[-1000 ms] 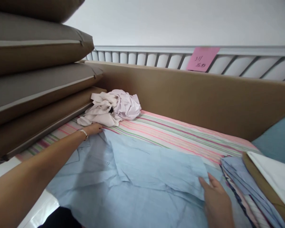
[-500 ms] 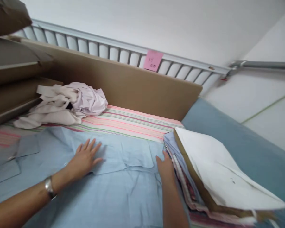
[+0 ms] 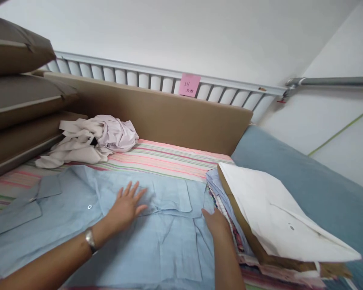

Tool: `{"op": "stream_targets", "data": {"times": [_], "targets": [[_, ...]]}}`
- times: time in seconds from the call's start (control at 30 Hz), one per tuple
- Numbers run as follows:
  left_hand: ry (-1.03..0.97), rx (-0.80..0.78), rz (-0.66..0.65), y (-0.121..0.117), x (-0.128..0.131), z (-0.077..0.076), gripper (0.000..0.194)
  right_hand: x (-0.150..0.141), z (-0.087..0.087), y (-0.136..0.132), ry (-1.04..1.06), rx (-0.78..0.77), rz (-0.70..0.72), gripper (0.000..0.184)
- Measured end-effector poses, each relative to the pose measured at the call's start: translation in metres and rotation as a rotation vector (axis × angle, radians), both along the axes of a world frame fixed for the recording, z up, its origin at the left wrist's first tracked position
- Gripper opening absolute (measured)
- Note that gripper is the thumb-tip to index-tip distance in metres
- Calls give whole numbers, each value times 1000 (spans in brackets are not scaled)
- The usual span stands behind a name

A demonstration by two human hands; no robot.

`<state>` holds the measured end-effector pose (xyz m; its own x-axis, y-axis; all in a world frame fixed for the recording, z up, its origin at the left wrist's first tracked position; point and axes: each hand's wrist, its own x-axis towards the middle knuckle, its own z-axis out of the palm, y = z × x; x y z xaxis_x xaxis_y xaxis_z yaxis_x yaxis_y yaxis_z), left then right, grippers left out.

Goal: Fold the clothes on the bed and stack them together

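A light blue shirt (image 3: 133,249) lies spread face up, with its collar at the left and a button showing near the middle. My left hand (image 3: 128,207), wearing a silver bracelet (image 3: 90,240), rests on the folded-over sleeve part with fingers spread. My right hand (image 3: 217,222) touches the shirt's right edge, thumb apart from the fingers, some of which are hidden. Close beside it is a stack of folded clothes (image 3: 240,217), topped by a white folded garment (image 3: 269,209).
A crumpled pile of pale cloth (image 3: 115,135) lies at the back left on the striped sheet (image 3: 169,155). Brown cushions (image 3: 21,90) are stacked at the left. A brown board (image 3: 169,117) stands before a white radiator (image 3: 133,77) bearing a pink note (image 3: 189,84).
My left hand has slid to the right across the shirt, fingers still spread. My right hand has shifted slightly down along the right edge. The view has tilted a little.
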<state>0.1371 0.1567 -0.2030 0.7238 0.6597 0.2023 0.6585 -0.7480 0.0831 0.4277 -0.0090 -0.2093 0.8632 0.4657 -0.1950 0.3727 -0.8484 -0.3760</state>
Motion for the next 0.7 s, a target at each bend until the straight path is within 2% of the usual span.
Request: {"op": "stream_targets", "data": {"times": [0.13,0.3,0.43,0.53,0.6,0.7], "targets": [[-52,-93,-97,-31,58,4,54,-2,5,-11,14,-54,31,64],[-101,-165,-176,-55,108,-7,58,2,6,-21,25,-78,49,60],[-99,-179,-240,-63,123,-28,62,8,2,-25,39,-95,70,52],[-85,-156,-241,-66,124,-43,64,8,-1,-27,48,-89,115,34],[-87,-138,-238,-66,123,-48,64,6,0,-28,48,-83,140,22],[-91,-125,-242,-65,122,-49,64,2,1,-28,-14,-50,134,26]]}}
